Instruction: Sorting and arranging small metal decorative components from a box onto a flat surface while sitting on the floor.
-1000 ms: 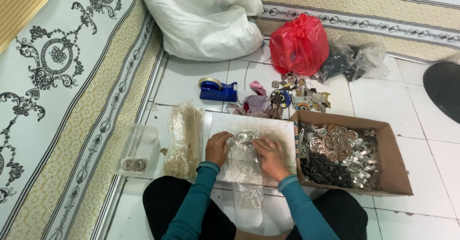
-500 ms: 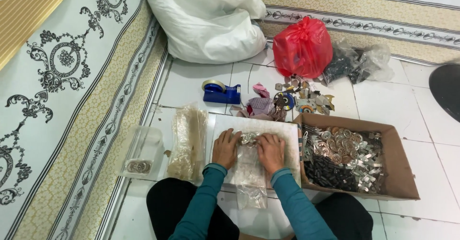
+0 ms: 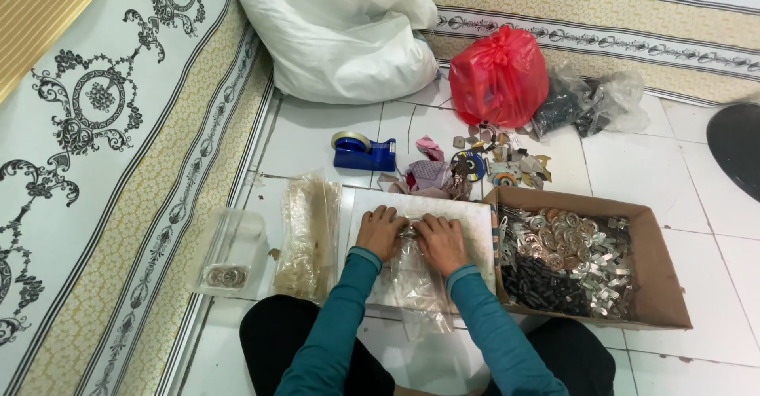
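Head view shows us sitting on a tiled floor, with both our hands pressed down side by side on a clear plastic bag (image 3: 416, 273) that lies on a white board (image 3: 475, 222) in front of our knees. Our left hand (image 3: 381, 232) and our right hand (image 3: 441, 242) have the fingers curled over the top end of the bag, gripping it together with some small metal pieces (image 3: 409, 230) between them; how many pieces we cannot tell. Just left of the board lies a stack of clear bags (image 3: 307, 238), and further left a transparent box (image 3: 231, 250) with a few metal rings inside. Touching the board on the right is a cardboard box (image 3: 661, 285) full of shiny metal parts and dark pieces. Beyond the board stand a blue tape dispenser (image 3: 362, 152), a red plastic bag (image 3: 499, 75) and a big white sack (image 3: 336, 32).
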